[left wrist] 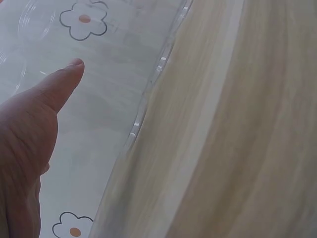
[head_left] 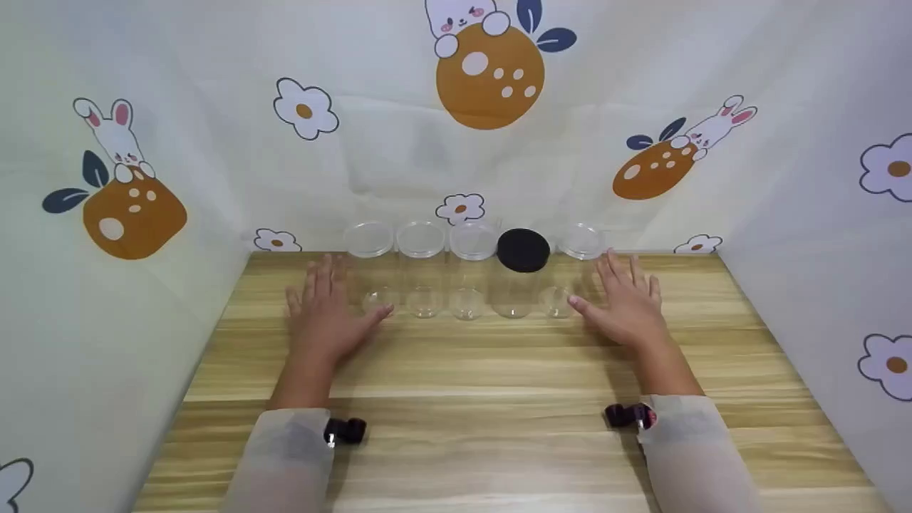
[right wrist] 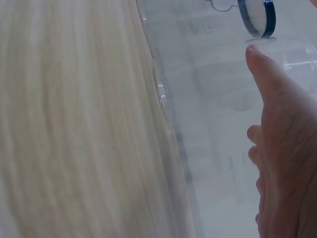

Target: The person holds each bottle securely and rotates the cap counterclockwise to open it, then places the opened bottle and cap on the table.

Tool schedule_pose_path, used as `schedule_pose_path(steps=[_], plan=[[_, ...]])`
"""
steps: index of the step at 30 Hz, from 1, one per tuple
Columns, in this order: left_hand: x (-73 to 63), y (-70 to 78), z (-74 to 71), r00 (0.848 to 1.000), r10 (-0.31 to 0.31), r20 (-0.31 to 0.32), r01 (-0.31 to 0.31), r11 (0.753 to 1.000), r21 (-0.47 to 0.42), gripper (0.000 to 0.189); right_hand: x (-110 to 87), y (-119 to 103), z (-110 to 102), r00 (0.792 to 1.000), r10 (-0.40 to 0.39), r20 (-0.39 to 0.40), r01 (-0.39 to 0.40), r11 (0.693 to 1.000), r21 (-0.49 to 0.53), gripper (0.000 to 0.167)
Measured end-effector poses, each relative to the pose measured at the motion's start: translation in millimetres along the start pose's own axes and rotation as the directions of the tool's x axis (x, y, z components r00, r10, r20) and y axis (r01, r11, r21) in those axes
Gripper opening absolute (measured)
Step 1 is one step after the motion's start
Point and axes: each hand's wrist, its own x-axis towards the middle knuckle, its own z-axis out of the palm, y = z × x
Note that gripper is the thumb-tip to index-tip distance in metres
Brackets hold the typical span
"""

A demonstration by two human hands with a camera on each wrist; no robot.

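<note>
Several clear cylindrical jars stand upright in a row at the back of the table. The leftmost jar (head_left: 370, 240) has a clear top, and one right of the middle wears a black lid (head_left: 524, 250), seen also in the right wrist view (right wrist: 269, 19). My left hand (head_left: 324, 317) lies beside the leftmost jar, fingers spread and straight, thumb reaching across its front near the base. At the row's other end, my right hand (head_left: 627, 306) is beside the rightmost jar (head_left: 581, 241) with straight fingers and its thumb tip by the jar's base. Neither hand grips anything.
The jars stand on a wood-grain table (head_left: 484, 427), close to the back curtain (head_left: 385, 157) printed with rabbits, oranges and flowers. Curtain walls (head_left: 92, 342) also border the left and right sides. A small dark wrist camera (head_left: 347, 430) sits at each sleeve cuff.
</note>
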Motion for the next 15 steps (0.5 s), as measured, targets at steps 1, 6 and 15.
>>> schedule_pose_path(steps=[1,6,15], plan=[[0.0,0.0,-0.1,1.000,-0.001,0.002,0.001,1.000,-0.002,0.134,0.2,0.1,-0.2,1.000,-0.001,-0.001,0.001,1.000,0.003,0.104],[0.0,0.5,-1.5,1.000,-0.008,0.004,0.008,1.000,-0.012,0.128,1.3,-0.6,-1.7,1.000,-0.008,-0.014,0.008,1.000,0.016,0.105],[2.0,0.1,2.3,0.999,-0.035,0.027,0.038,0.990,-0.138,0.130,2.6,1.4,1.3,0.999,-0.016,-0.048,0.019,0.998,0.063,0.111]])
